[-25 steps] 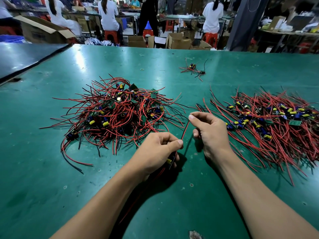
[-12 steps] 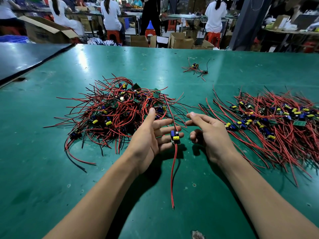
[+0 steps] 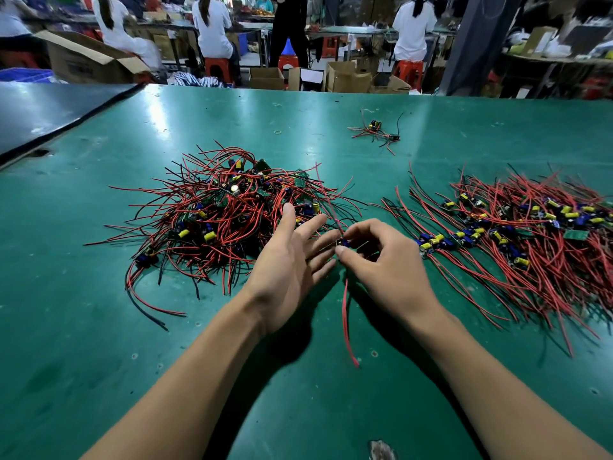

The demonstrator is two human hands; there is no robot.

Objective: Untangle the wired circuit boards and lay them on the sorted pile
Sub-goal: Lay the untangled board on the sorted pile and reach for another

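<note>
Right hand (image 3: 381,263) pinched one wired circuit board (image 3: 344,242), blue-capped as far as I could tell, between the tangled heap (image 3: 225,220) at left and the sorted pile (image 3: 530,240) at right. Left hand (image 3: 288,260) was spread open beside it.

Right hand (image 3: 388,263) apparently pinches a wired board (image 3: 343,242).

desk (image 3: 298,410) top is a glossy green mat, scuffed and pitted; wires (image 3: 232,220) look like smooth plastic-coated stuff, cardboard boxes (image 3: 345,78) behind.
</note>
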